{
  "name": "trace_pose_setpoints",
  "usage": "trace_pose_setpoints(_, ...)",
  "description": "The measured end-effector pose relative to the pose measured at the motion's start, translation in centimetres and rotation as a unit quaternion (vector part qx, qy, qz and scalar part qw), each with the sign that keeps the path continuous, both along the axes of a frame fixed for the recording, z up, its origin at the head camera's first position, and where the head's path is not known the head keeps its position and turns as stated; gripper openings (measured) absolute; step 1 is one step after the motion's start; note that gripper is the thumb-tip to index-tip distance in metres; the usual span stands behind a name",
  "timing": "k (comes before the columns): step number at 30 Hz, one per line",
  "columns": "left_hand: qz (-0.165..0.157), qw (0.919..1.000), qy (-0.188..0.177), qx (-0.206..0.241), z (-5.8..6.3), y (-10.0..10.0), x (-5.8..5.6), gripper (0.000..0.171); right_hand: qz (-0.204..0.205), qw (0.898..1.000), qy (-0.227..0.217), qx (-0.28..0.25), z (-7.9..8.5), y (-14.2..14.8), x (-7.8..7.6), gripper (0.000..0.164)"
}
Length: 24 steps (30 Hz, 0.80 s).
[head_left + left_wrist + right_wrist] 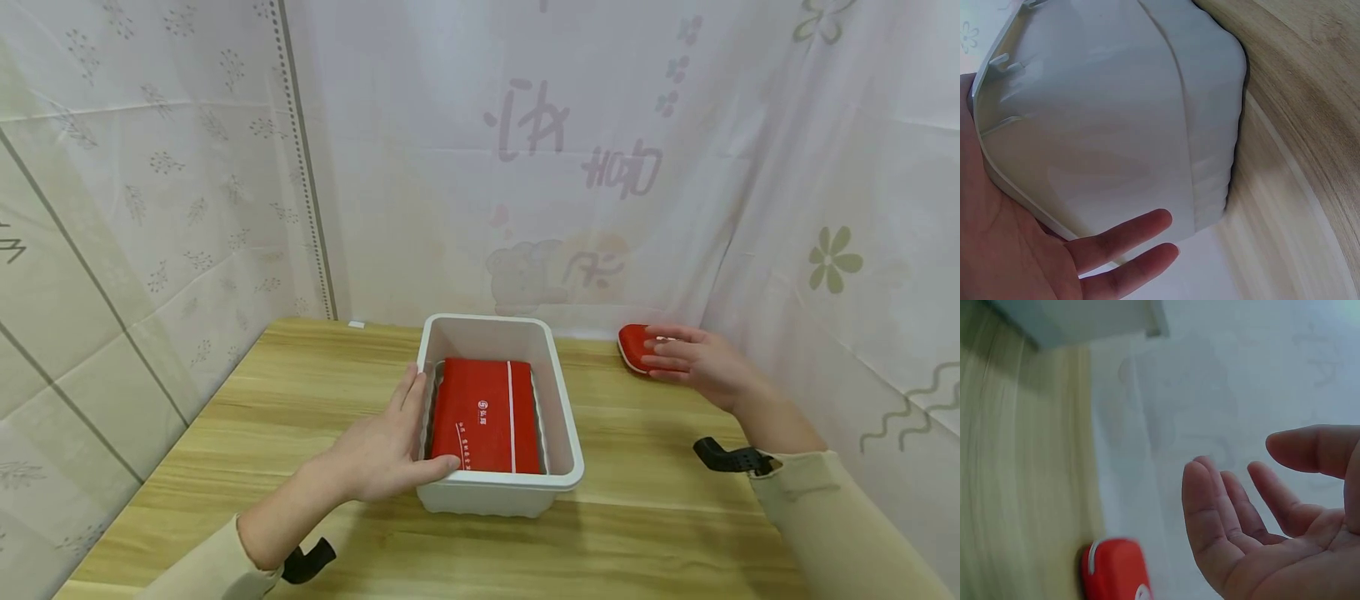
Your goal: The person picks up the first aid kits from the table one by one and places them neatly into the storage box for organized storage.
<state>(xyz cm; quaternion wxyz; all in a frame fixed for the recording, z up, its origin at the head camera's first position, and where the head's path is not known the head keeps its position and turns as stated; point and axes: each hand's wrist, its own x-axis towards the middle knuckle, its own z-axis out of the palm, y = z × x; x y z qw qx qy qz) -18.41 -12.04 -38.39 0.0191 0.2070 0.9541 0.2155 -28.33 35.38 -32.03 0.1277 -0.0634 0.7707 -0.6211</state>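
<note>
A white plastic bin [495, 495] stands on the table, and a red packet [487, 408] with white lettering and a white stripe lies inside it. My left hand [390, 446] rests against the bin's near left corner, thumb over the near rim. In the left wrist view, two extended fingers [1125, 234] lie beside the outer wall of the bin [1097, 137]. Above a red zippered case [633, 346] at the back right, my right hand [697, 362] holds nothing, and its fingers partly cover the case. The right wrist view shows this hand [1272, 531] apart from the case [1116, 569].
The wood-grain table [315, 392] reaches back to a printed white curtain [420, 167]. A small white piece [356, 324] lies at the table's back edge. Something clear and ridged [542, 417] shows beside the packet in the bin. Black straps [731, 457] sit at both wrists.
</note>
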Motion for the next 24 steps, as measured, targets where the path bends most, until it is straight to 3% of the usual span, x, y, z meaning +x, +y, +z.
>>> trace_pose_setpoints(3, 0.000, 1.0000, 0.001, -0.001, 0.0, 0.0, -0.1, 0.123, -0.015, 1.000, 0.004, 0.019, -0.8, 1.3, -0.4, 0.034)
trace_pose_setpoints(7, 0.001, 1.0000, -0.001, -0.001, 0.0, 0.0, -0.1, 0.123, -0.040, 0.996, 0.013, 0.082, -2.3, 2.5, -1.4, 0.049)
trace_pose_setpoints(11, 0.002, 1.0000, -0.003, -0.002, 0.0, -0.1, -0.1, 0.123, -0.070, 0.980, 0.031, 0.183, -4.0, 3.4, -2.6, 0.059)
trace_pose_setpoints(14, 0.002, 1.0000, 0.000, -0.003, 0.0, -0.1, 0.0, 0.122, -0.086, 0.959, 0.052, 0.263, -5.3, 3.9, -3.6, 0.056)
trace_pose_setpoints(19, -0.002, 1.0000, -0.002, 0.000, -0.1, 0.0, -0.1, 0.122, -0.103, 0.912, 0.087, 0.388, -7.1, 4.3, -5.4, 0.055)
trace_pose_setpoints(24, 0.000, 1.0000, 0.001, -0.004, -0.1, -0.1, 0.0, 0.122, -0.097, 0.879, 0.111, 0.455, -8.4, 4.4, -6.9, 0.062)
